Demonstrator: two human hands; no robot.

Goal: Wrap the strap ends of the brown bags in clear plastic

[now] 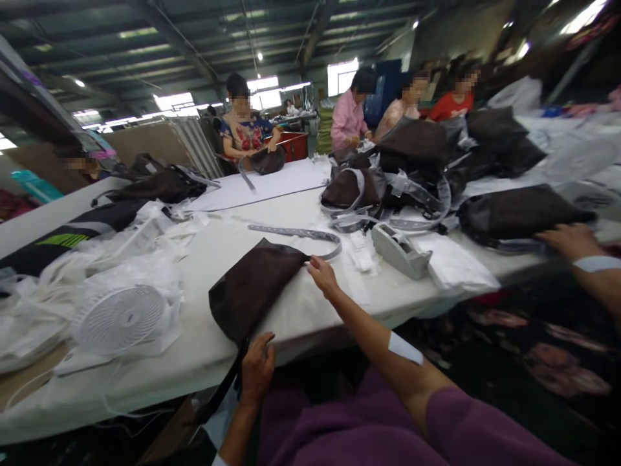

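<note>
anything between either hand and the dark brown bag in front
Nothing visible: the right hand is at the bag's right corner, the left hand close by its near end, beside the black strap.

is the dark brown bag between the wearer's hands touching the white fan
Apart: in the head view, a strip of white tabletop shows between the left edge of the dark brown bag and the plastic around the white fan.
</note>
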